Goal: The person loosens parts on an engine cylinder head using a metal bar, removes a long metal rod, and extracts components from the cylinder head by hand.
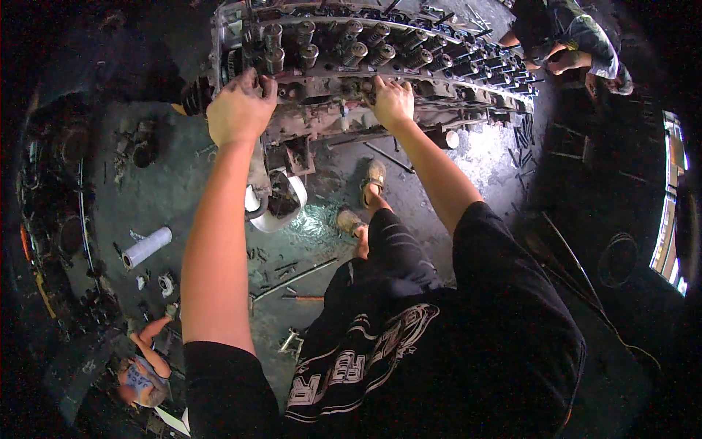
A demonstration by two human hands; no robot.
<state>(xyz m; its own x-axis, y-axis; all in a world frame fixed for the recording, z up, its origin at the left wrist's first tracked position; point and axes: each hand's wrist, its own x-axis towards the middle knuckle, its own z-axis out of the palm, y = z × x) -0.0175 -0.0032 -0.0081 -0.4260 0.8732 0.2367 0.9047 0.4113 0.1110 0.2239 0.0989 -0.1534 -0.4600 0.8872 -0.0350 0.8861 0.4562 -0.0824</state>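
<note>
A large, dirty engine cylinder head stretches across the top of the view, with rows of upright valve springs and rods along it. My left hand is curled over its near edge at the left end, with dark grime on the fingertips. Further right, my right hand bends its fingers onto the same edge, close to a round opening. Both hands look closed on the metal. The undersides of the fingers are hidden, so a small part held in them cannot be made out.
Below the engine stands a white tub with dark contents. A roll of clear film, a long metal bar and loose parts lie on the floor. One person bends at the upper right; another sits at the lower left.
</note>
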